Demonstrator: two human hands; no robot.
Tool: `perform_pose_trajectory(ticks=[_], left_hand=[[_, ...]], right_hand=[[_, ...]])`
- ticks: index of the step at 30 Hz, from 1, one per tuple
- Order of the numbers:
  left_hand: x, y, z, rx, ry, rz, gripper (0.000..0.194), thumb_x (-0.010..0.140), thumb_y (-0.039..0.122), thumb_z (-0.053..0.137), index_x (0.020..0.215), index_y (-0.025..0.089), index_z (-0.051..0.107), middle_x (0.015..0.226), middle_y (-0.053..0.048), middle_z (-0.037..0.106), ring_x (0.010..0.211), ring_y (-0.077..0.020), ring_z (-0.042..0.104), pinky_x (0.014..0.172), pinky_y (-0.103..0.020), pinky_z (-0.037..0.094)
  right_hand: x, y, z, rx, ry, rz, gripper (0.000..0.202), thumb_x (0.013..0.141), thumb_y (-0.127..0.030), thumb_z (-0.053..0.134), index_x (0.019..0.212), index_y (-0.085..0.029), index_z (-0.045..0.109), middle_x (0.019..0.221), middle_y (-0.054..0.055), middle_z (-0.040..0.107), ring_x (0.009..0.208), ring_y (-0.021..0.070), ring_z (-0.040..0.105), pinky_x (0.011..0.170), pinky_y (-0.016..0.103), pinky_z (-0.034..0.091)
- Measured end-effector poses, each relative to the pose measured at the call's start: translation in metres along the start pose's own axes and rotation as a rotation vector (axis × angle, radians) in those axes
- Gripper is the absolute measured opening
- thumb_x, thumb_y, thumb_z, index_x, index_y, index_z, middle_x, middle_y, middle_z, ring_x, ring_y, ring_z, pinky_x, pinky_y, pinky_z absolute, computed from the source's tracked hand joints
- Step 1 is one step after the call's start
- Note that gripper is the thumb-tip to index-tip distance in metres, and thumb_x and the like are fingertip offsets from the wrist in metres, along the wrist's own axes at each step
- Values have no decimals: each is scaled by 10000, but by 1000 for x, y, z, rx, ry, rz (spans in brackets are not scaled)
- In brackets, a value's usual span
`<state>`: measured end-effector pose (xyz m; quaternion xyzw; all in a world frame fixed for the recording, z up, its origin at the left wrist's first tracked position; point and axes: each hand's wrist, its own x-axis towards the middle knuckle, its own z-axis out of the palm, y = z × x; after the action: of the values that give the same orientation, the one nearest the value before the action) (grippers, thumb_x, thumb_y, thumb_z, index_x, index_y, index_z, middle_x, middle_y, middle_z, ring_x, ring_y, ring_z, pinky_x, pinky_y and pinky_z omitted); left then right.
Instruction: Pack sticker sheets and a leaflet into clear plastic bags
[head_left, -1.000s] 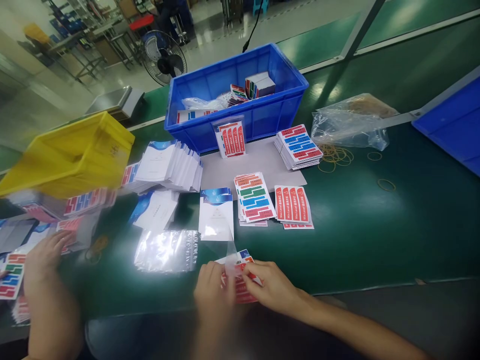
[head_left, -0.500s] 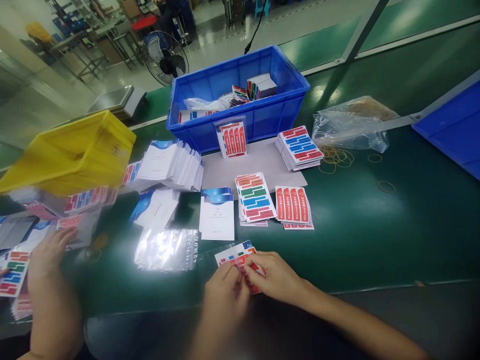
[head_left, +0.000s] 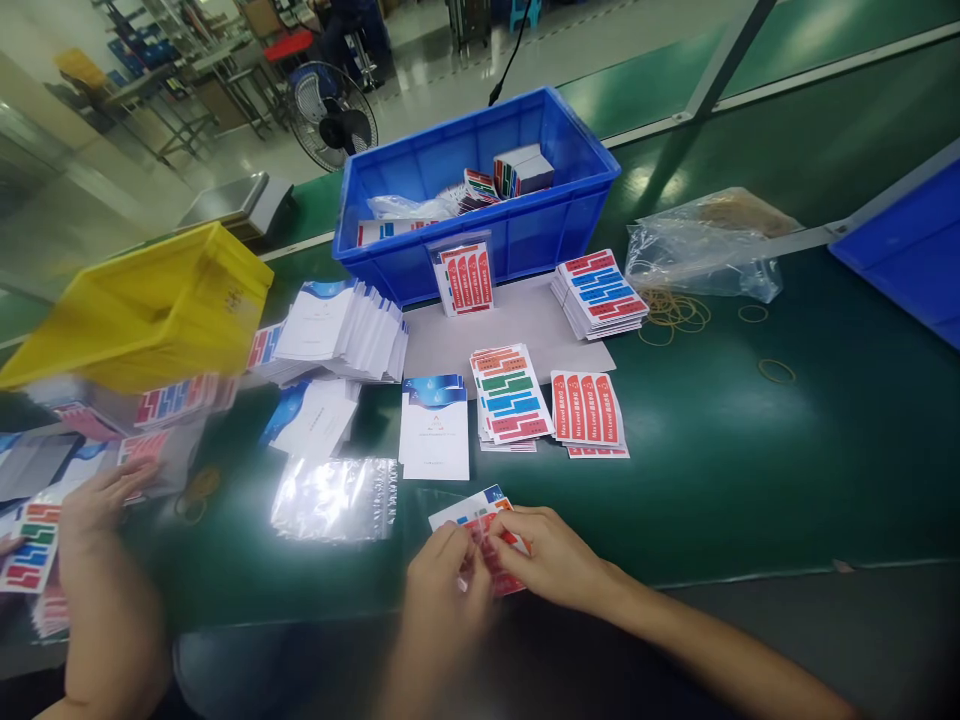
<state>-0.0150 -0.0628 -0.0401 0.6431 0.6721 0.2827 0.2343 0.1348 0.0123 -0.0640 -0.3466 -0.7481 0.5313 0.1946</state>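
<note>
At the near table edge, my left hand [head_left: 450, 578] is closed with thumb and fingers pinched on a clear plastic bag [head_left: 429, 505], its outline faint. My right hand [head_left: 556, 555] grips a small set of label sheets [head_left: 506, 572], red on top with a white and blue sheet behind. Both hands meet at the sheets; how far these sit inside the bag is hard to make out. Just beyond lie white booklets with blue tops [head_left: 435, 435], multicoloured label sheets [head_left: 514, 395] and red label sheets [head_left: 589, 410]. Flat clear zip bags [head_left: 334, 500] are to the left.
A blue bin [head_left: 480, 235] stands behind, with a filled bag [head_left: 465, 280] leaning on it. Banded labels [head_left: 600, 295], rubber bands [head_left: 671, 312] and a plastic bag [head_left: 705, 245] lie right. Leftward are booklet stacks [head_left: 337, 330], a yellow bin [head_left: 150, 310] and a co-worker's arm [head_left: 109, 600].
My hands stay at the same spot, with slight finger movement on the bag and sheets. The co-worker's hand at left has shifted slightly. The stacks have not moved.
</note>
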Motion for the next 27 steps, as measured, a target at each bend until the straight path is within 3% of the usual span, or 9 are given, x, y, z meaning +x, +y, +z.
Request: perform_pose_trajectory(ticks=[4,7,9,11,12,15,19,21,27], left_hand=[[-3,-7,-17,54,165,-33,206,847,115,470,657,188,442,656,12,495,589,-104,477,536,-221,381],[-8,-14,-35,155,270,-53,187,837,126,512,666,190,470,676,11,520,613,-109,495,577,-230,412],[-12,-15,-49,230,383,-54,147,829,137,543,695,190,513,699,7,545,644,-119,520,613,-239,434],[-15,-12,-63,290,512,-20,131,818,147,566,700,194,534,719,0,566,663,-129,537,611,-242,441],[-16,-10,-69,312,563,6,144,814,149,570,684,196,530,722,-2,573,663,-132,542,596,-242,440],[-14,-6,-75,364,613,49,179,806,147,574,649,201,507,714,-3,574,640,-132,544,566,-236,443],[-4,-11,-50,424,478,39,138,802,128,573,697,194,512,759,-12,571,684,-134,553,615,-237,463],[1,-15,-28,426,362,29,165,815,125,538,676,193,482,772,-19,562,675,-128,538,589,-228,447],[4,-13,30,280,105,-30,191,806,94,467,654,198,417,688,5,456,609,-112,466,507,-203,373]], right_hand=[[-7,8,-11,-10,76,23,236,889,-235,463,700,-181,593,679,11,625,643,146,573,621,250,420],[-21,18,-18,68,140,34,228,917,-288,476,1061,-193,624,893,52,689,818,190,645,728,270,483],[-34,29,-20,165,250,56,525,921,-298,496,1410,-193,339,1011,75,693,866,200,667,769,281,516],[-46,42,-21,222,384,47,810,908,-297,534,1497,-171,-9,1032,86,702,841,203,683,789,297,538],[-50,48,-21,223,430,31,878,896,-294,557,1491,-168,-77,1035,86,707,846,210,687,813,311,540],[-50,61,-22,190,368,19,790,870,-292,597,1497,-205,124,1100,74,699,962,238,671,896,349,523],[-41,58,-23,218,252,82,346,868,-338,588,1183,-207,644,1088,61,706,958,265,671,842,347,550],[-42,51,-25,310,294,153,293,865,-371,591,1071,-197,705,1036,65,722,908,268,680,819,353,558],[-62,33,-33,725,363,384,421,759,-431,719,1090,-172,686,1020,94,722,908,303,675,812,411,572]])
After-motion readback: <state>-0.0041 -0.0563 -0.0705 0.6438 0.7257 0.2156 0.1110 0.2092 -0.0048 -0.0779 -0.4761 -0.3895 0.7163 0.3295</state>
